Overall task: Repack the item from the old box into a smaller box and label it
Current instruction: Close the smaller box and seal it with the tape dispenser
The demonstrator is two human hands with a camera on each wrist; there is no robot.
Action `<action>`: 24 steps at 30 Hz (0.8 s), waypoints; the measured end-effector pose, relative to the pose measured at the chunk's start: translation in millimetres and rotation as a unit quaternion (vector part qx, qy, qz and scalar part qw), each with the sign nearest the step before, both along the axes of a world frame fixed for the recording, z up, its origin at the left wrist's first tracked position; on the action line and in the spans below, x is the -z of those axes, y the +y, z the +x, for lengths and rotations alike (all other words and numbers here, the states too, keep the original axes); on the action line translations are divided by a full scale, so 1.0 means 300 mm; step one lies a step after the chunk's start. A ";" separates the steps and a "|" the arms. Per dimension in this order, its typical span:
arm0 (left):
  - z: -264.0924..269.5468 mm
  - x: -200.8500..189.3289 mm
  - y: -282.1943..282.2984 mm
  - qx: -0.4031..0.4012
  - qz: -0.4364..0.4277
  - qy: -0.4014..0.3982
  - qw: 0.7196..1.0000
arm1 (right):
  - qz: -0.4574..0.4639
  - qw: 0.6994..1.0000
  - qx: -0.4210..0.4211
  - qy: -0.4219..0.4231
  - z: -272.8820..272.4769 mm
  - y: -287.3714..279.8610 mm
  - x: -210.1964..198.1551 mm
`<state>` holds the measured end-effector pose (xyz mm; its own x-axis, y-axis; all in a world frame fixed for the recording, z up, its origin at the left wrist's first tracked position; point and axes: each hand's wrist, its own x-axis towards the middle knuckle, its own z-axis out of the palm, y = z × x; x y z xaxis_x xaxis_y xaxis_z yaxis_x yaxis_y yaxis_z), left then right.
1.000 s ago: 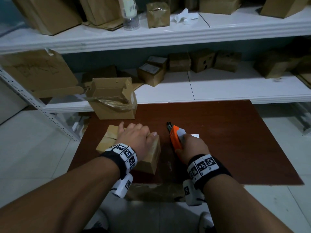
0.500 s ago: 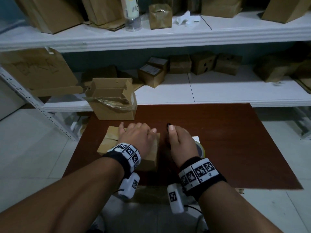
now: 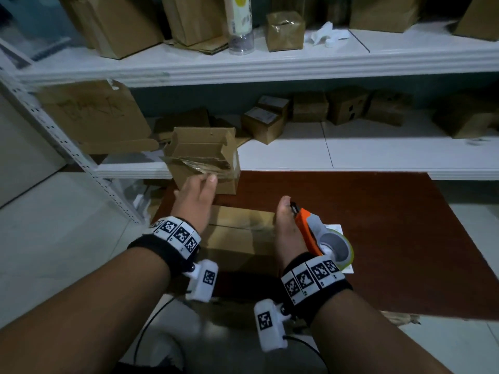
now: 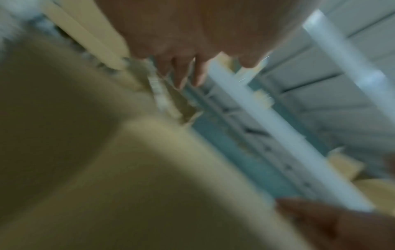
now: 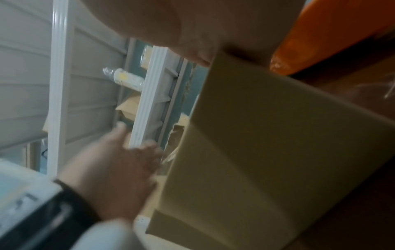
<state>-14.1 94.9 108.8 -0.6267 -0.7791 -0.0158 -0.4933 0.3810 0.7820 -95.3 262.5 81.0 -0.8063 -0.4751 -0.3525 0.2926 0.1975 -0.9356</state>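
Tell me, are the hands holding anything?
The left hand holds nothing; it reaches toward the open box. The right hand rests against the small box's right edge, gripping nothing visible.

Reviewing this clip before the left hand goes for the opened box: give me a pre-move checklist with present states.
1. Left hand free, fingers straight: ok.
2. Opened box within reach, at the left fingertips: ok.
3. Small closed box steadied: the right hand lies against its side; grip cannot tell.
4. Orange tape dispenser out of the way, beside the right hand: ok.
5. Item inside opened box: cannot tell.
6. Left wrist view sharp: not ok, blurred.
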 end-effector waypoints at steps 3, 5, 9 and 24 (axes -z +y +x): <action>0.039 0.043 -0.016 -0.006 0.087 -0.067 0.994 | 0.001 0.996 0.043 -0.077 0.016 -0.042 0.004; 0.039 0.062 -0.029 0.000 0.099 -0.102 0.990 | 0.010 0.993 0.082 -0.089 -0.001 -0.062 0.040; 0.031 0.084 -0.081 0.029 0.101 -0.137 0.985 | 0.092 0.995 -0.034 0.024 0.019 -0.061 0.053; 0.041 0.186 -0.114 -0.009 0.114 -0.132 0.985 | 0.228 0.967 -0.085 0.080 -0.010 -0.081 0.090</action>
